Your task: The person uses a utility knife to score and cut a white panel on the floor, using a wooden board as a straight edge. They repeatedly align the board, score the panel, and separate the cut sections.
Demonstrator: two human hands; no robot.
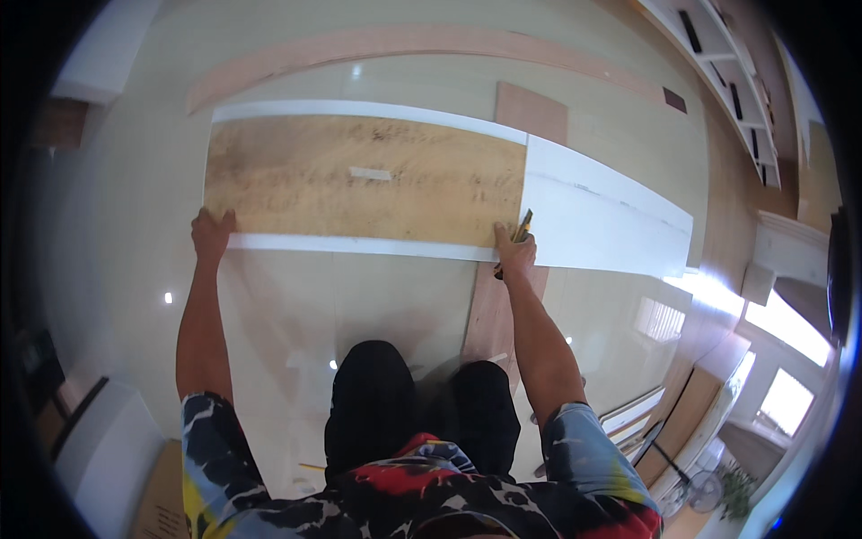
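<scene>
A thin brown sheet [296,171] with dark smudges and a pale strip of tape lies on a long white panel [611,211], leaving the panel's right part uncovered. At the sheet's near left corner, my left hand [212,235] is closed on its edge, fingers on top. My right hand [515,256] grips a yellow and black utility knife [525,225] and rests at the sheet's near right corner. The knife points away from me; whether its blade is out is too small to tell.
Under the panel, a reddish wooden board [492,314] crosses, its far end [532,110] showing beyond. A long, thin plywood strip [404,40] lies farther off on the glossy tiled floor [296,305]. White shelving [718,63] stands far right, a fan [705,490] near right.
</scene>
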